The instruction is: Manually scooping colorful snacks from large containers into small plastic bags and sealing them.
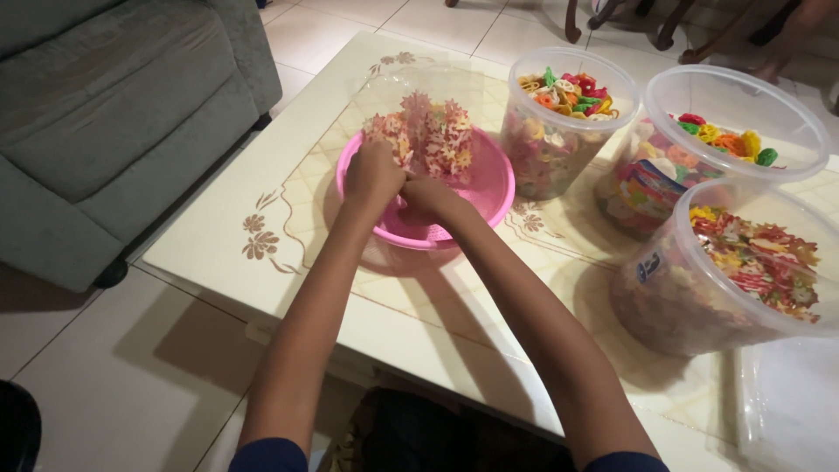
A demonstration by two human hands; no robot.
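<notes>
Left hand (374, 175) and right hand (430, 197) closed on star-shaped crackers (428, 135) over pink bowl (494, 188); light, brittle—cup loosely from beneath.

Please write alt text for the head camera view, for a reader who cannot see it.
Both hands, left hand and right hand, hold a clear bag of colourful crackers over a pink bowl on a cream table. Three open clear tubs of colourful snacks stand to the right.

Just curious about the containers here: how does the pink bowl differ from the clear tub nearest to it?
The pink bowl is shallow, wide and opaque; the clear tub is tall and see-through. The bowl holds a loose heap of pale star-shaped crackers, with both hands in it; the tub is filled with mixed bright-coloured pieces and is untouched. Both stand open on the cream table.
</notes>
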